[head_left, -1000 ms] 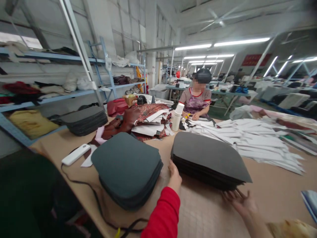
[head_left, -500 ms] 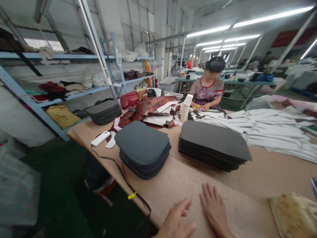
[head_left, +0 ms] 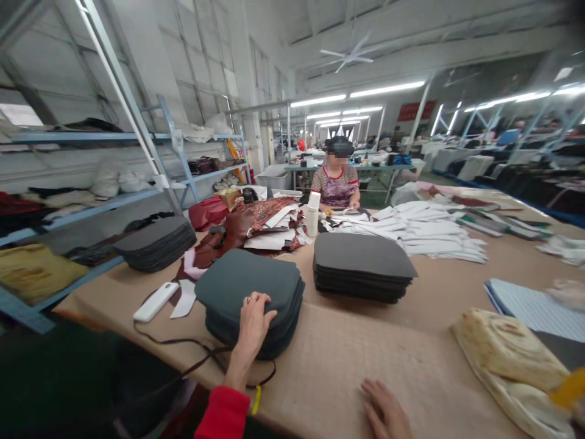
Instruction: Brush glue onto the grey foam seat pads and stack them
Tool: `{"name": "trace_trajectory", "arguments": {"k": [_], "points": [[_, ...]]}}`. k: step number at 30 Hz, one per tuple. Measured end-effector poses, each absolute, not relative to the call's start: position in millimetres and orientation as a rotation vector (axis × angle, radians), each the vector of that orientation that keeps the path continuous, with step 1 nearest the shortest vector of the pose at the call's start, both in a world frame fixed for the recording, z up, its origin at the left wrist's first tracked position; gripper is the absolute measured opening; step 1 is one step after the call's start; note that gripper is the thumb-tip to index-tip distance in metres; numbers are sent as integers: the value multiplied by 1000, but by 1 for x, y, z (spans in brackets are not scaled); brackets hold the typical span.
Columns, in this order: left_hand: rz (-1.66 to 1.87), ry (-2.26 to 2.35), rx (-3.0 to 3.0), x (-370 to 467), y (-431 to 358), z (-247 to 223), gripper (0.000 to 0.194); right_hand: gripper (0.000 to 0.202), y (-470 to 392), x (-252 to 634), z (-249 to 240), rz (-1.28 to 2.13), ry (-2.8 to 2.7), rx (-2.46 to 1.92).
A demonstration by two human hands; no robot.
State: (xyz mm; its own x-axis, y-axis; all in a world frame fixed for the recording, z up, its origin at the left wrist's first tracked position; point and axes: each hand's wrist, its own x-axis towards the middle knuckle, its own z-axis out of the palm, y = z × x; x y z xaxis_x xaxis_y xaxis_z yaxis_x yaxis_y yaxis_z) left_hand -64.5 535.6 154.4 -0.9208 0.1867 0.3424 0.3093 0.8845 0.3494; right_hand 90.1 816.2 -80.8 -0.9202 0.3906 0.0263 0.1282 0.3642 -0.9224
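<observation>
My left hand (head_left: 253, 320), in a red sleeve, rests on the front of a stack of dark blue-green flat pieces with rounded corners (head_left: 249, 277). Its fingers bend slightly over the top piece, with the thumb apart; I see no piece lifted between them. My right hand (head_left: 384, 407) lies low on the brown tabletop (head_left: 338, 366), fingers stretched out, holding nothing. Behind it, right of the blue-green pile, stands a second stack of dark grey pieces (head_left: 361, 259). A thin dark strap (head_left: 205, 350) runs along the table edge beside my left forearm.
Left lie a white power bank-like device (head_left: 156, 302) and another dark stack (head_left: 155, 244). Reddish scraps (head_left: 233, 228), a white bottle (head_left: 312, 214) and white strips (head_left: 425, 225) cover the back, where a co-worker (head_left: 336, 183) sits. A yellowish cloth-like bundle (head_left: 507, 360) is at right.
My left hand has moved forward and left from the tabletop onto the blue-green stack. My right hand stays on the table. The camera view has swung to the right.
</observation>
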Motion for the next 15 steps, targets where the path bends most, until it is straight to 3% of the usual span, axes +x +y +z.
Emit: {"name": "trace_trajectory", "arguments": {"k": [2, 5, 11, 15], "points": [[-548, -2749, -400, -67, 533, 154, 10, 42, 798, 88, -56, 1663, -2301, -531], [-597, -2715, -441, -69, 529, 156, 22, 45, 761, 72, 9, 1895, -2131, -571], [-753, -2515, -560, -60, 528, 162, 20, 58, 673, -9, 141, 2873, -1625, -245], [-909, -2396, -645, -49, 526, 165, 23, 45, 645, -58, 178, 2638, -1670, -249]]}}
